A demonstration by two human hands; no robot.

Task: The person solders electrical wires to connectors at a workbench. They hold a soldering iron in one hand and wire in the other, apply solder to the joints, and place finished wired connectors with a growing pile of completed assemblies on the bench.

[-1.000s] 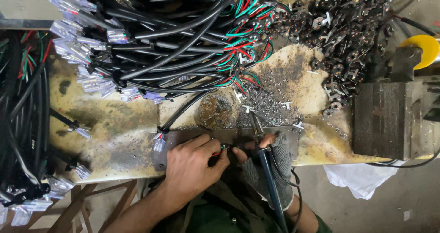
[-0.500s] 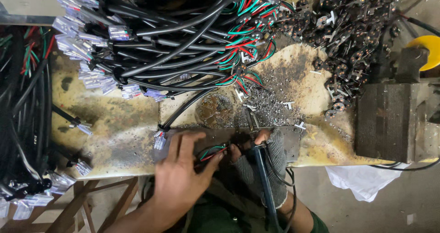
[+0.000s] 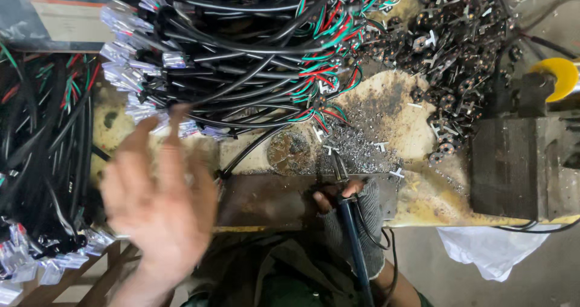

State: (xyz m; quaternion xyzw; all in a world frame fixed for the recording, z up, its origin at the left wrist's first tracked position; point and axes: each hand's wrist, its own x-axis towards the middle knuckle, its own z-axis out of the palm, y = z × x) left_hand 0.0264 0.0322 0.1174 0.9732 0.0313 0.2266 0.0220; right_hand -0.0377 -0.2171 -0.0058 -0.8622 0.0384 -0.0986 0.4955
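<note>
Left hand (image 3: 158,207) blurred, spread wide, empty, by bench's (image 3: 417,204) near edge. Right hand (image 3: 347,207) gripping soldering iron (image 3: 353,234); hot tip might scorch nearby black cables (image 3: 241,59).

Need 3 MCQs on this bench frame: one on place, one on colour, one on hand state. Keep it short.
1. Where does the soldering iron sit?
A. in the right hand, at the near bench edge
B. on the grey metal block
C. among the black cables

2. What colour is the curved part at the right edge, above the grey metal block?
A. red
B. yellow
C. blue

3. What state is the left hand in?
A. closed on a cable
B. open, fingers spread, holding nothing
C. flat on the floor

Answers:
1. A: the right hand, in a grey fingerless glove, wraps the iron's dark handle, tip pointing at the stained bench.
2. B: it shows bright yellow against the grey block.
3. B: the blurred palm is spread in front of the black cables, with no grip on anything.
</note>
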